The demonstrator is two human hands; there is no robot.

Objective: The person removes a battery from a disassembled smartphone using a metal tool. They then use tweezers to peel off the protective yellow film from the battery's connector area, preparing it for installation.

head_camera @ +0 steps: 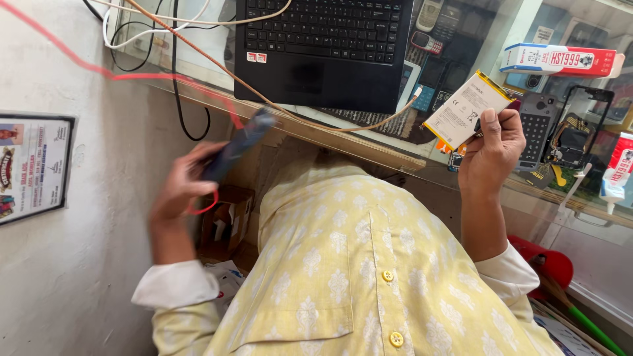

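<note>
Over glass counter [369, 142]: L hand [179, 188] grip round dark tool [239, 144], R hand [491, 148] grip round flat battery [467, 110].

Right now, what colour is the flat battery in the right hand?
White with a yellow edge, seen from the head view.

Left hand [179, 188] blurred, raised, fingers curled in a closed grip, right hand [491, 148] raised, grip pinched.

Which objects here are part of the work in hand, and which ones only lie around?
In use:
- flat white phone battery, held by the right hand
- blurred dark tool with red wire, held by the left hand

Lying about:
- black laptop
- old phones under the glass counter
- red-and-white box
</note>
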